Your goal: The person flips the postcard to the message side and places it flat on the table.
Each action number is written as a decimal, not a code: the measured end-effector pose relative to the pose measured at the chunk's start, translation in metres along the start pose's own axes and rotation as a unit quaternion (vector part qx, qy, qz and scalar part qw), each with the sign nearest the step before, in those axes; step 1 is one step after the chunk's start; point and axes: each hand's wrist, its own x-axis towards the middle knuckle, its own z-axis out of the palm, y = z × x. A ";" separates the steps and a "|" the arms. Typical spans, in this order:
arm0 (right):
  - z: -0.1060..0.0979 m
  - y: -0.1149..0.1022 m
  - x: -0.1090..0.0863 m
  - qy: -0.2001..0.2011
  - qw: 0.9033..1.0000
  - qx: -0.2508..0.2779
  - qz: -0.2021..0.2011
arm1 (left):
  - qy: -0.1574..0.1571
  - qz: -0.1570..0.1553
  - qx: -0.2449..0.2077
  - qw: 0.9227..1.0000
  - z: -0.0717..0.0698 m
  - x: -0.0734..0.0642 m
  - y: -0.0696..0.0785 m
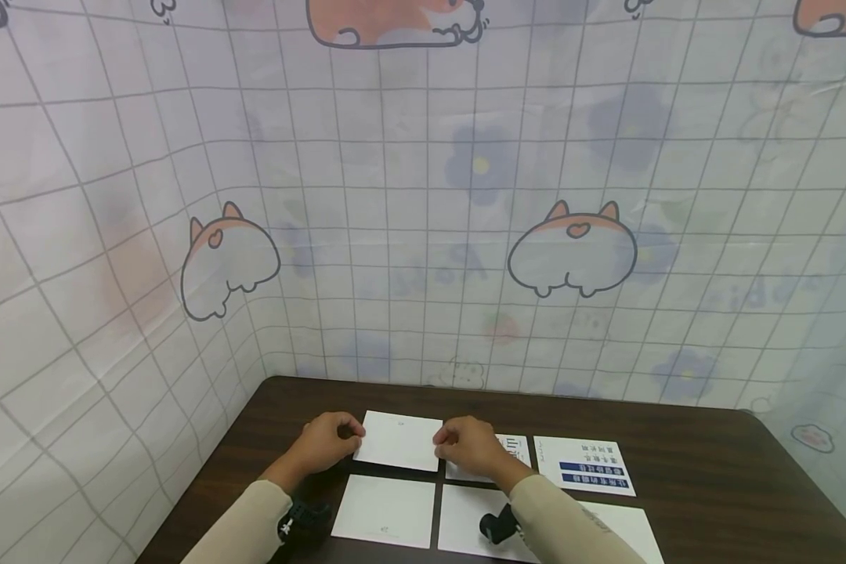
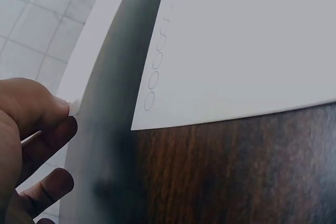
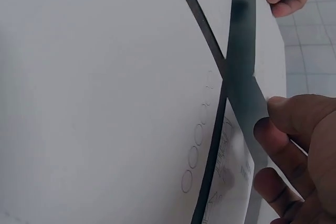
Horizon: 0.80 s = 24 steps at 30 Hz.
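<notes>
At the back left of the table, a blank-looking white card [image 1: 399,441] has a hand at either side. My left hand [image 1: 327,439] pinches its left edge between thumb and forefinger, and the left wrist view shows that grip at a corner. My right hand [image 1: 471,445] pinches the right edge, thumb and index finger together there. Under my right hand, a card with dark lettering [image 1: 516,446] is partly covered. Just in front of the held card lies another white card [image 1: 384,507]; a row of small circles is printed along one edge in the left wrist view.
On the dark wooden table [image 1: 698,470], cards lie in two rows with narrow gaps. A card with blue bars [image 1: 578,453] is at the back right. My right forearm overlaps the front middle card [image 1: 460,517] and front right card [image 1: 630,529]. A patterned curtain [image 1: 423,235] stands behind.
</notes>
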 end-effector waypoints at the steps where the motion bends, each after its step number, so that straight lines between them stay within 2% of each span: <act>1: 0.001 0.000 0.001 0.002 1.000 -0.007 0.002 | 0.002 -0.001 0.004 1.000 0.000 0.000 0.000; 4: 0.003 0.000 0.003 0.006 1.000 -0.024 0.009 | 0.005 -0.005 0.012 1.000 0.000 -0.001 0.000; 13: 0.005 -0.001 0.005 0.017 0.997 -0.072 -0.023 | 0.003 -0.007 0.034 0.999 0.004 0.000 -0.003; 24: 0.011 -0.001 0.008 0.027 0.993 -0.114 -0.034 | -0.004 -0.014 0.055 0.998 0.006 -0.001 -0.004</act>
